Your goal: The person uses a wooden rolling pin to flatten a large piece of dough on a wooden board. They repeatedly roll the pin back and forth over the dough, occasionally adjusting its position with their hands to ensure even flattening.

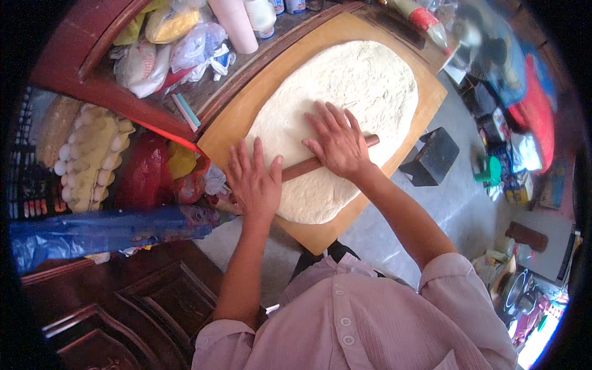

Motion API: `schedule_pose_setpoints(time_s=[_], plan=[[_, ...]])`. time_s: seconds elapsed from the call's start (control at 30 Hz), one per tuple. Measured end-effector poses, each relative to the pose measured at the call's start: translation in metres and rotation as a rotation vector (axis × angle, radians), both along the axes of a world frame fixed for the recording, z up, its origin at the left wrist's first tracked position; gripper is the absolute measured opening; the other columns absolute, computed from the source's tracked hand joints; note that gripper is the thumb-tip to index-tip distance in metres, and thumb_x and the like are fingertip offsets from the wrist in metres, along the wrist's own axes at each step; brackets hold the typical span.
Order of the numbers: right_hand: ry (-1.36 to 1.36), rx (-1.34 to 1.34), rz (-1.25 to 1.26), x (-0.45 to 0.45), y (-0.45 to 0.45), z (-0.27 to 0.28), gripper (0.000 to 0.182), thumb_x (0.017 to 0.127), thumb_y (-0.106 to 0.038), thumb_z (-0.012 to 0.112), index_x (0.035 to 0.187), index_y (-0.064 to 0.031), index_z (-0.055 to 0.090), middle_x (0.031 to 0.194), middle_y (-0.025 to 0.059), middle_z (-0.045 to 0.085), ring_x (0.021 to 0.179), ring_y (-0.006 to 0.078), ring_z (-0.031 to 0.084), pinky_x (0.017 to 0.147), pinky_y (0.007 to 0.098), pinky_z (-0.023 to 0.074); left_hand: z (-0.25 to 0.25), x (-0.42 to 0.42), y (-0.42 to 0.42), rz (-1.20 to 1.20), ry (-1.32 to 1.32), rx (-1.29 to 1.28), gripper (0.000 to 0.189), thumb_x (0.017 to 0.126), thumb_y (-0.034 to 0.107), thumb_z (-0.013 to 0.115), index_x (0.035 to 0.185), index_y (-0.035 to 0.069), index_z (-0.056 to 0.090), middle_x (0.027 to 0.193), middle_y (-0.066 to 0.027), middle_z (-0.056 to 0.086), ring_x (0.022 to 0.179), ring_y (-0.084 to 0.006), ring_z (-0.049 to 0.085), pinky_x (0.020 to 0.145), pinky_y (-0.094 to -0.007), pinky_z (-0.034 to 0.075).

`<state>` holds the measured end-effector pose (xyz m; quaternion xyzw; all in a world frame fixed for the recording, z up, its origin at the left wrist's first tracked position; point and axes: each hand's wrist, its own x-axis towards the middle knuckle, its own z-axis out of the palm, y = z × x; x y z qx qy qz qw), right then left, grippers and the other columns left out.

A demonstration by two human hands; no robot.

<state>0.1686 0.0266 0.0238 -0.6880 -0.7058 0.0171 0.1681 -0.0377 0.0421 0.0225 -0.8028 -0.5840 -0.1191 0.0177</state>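
A large oval sheet of pale dough point(337, 88) is spread over a wooden board point(277, 99). Across its nearer part lies a brown wooden rolling pin point(300, 169), slanting up to the right. My left hand point(255, 180) lies flat over the pin's left end, fingers straight and apart. Over the pin's right part rests my right hand point(337, 143), palm down with fingers spread across the dough. The pin's right tip shows beyond that hand, while its left end is hidden under my left palm. Neither hand has its fingers curled around the pin.
At the upper left, a red-edged wooden cabinet top point(277, 44) holds plastic bags point(199, 46) and a pink roll point(233, 25). Egg trays point(92, 157) sit at the left. Right of the board, a black box-like object point(432, 157) stands on the grey floor point(393, 226).
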Motion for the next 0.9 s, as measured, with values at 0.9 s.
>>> schedule_pose_setpoints(time_s=[0.9], plan=[[0.225, 0.159, 0.749, 0.098, -0.073, 0.019, 0.034, 0.084, -0.007, 0.059, 0.118, -0.0031, 0.058, 0.113, 0.0123, 0.055, 0.106, 0.0321, 0.050, 0.091, 0.0433, 0.0380, 0.032, 0.034, -0.156, 0.222, -0.350, -0.053, 0.035, 0.091, 0.022, 0.059, 0.123, 0.006, 0.056, 0.121, -0.0141, 0.055, 0.115, -0.0351, 0.048, 0.100, -0.0494, 0.033]])
